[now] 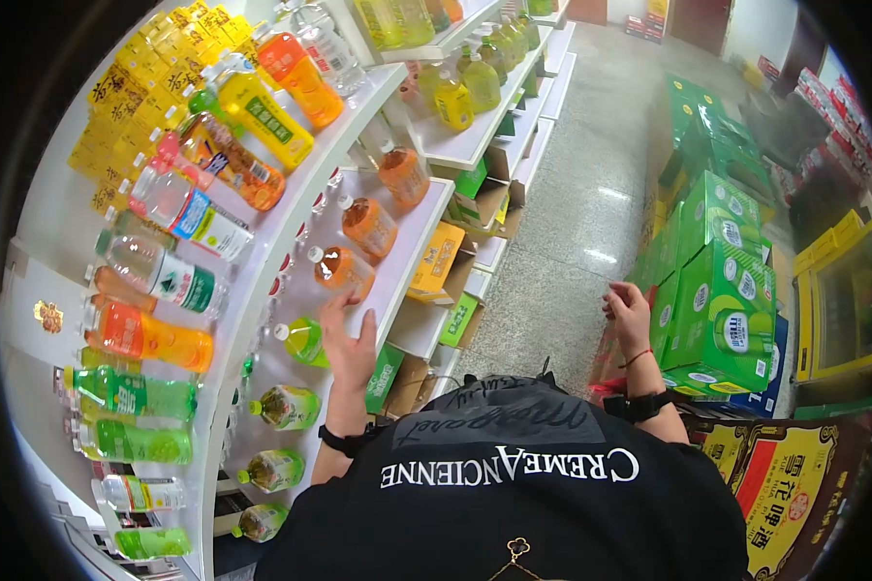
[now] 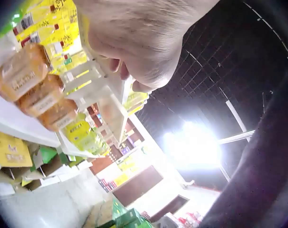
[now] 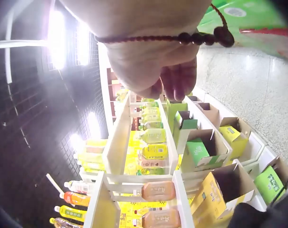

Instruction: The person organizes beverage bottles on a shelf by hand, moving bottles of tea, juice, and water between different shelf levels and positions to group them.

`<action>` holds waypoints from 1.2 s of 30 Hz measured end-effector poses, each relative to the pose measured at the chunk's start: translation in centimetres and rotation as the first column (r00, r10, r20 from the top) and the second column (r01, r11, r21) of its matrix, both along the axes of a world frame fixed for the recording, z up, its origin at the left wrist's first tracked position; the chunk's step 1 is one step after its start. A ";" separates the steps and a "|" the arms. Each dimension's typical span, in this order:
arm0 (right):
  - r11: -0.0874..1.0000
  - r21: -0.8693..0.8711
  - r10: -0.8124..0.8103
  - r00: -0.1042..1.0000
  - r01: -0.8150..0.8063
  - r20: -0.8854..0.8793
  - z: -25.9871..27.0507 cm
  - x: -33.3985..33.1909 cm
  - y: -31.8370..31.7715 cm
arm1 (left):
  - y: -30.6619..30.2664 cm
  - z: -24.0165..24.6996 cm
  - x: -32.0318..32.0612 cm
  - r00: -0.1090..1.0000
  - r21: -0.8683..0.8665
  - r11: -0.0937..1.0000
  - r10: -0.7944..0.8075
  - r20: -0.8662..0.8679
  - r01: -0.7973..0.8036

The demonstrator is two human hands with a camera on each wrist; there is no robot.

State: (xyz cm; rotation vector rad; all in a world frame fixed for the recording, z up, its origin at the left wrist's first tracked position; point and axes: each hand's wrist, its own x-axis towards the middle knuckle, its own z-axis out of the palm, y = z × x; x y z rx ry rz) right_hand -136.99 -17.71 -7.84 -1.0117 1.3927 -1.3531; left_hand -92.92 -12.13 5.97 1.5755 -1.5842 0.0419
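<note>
My left hand (image 1: 349,344) is raised at the edge of the middle shelf, thumb and fingers apart, just in front of an orange-brown bottle (image 1: 337,268). In the left wrist view the hand (image 2: 139,42) shows from its back above the shelf, and the row of orange bottles (image 2: 23,71) stands apart from it. Part of its fingers is hidden there. Over the aisle, my right hand (image 1: 630,315) hangs with loosely bent fingers and holds nothing. The right wrist view shows this hand (image 3: 153,61) with a red cord bracelet (image 3: 148,39) across the wrist.
Drink bottles (image 1: 155,339) line the upper shelf on the left. Green bottles (image 1: 291,407) stand below. Opened cartons (image 1: 443,261) sit on the lower shelves. Stacked green boxes (image 1: 722,290) border the aisle floor (image 1: 552,242) on the right, with a yellow beer carton (image 1: 790,494) nearer.
</note>
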 end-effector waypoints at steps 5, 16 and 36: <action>0.990 0.134 -0.049 0.999 0.048 0.004 -0.9 -2.8 0.9 | -7.3 -1.7 -3.8 0.974 0.124 0.973 -0.177 -0.143 0.195; 0.967 0.250 -0.029 0.993 0.056 -0.112 -2.5 -6.1 -12.9 | -24.8 -6.0 -7.2 0.905 0.230 0.895 -0.314 -0.287 0.383; 0.934 0.356 0.126 0.966 -0.038 -0.227 1.8 -10.9 -34.1 | -44.4 -9.9 -10.6 0.860 0.315 0.867 -0.212 -0.465 0.385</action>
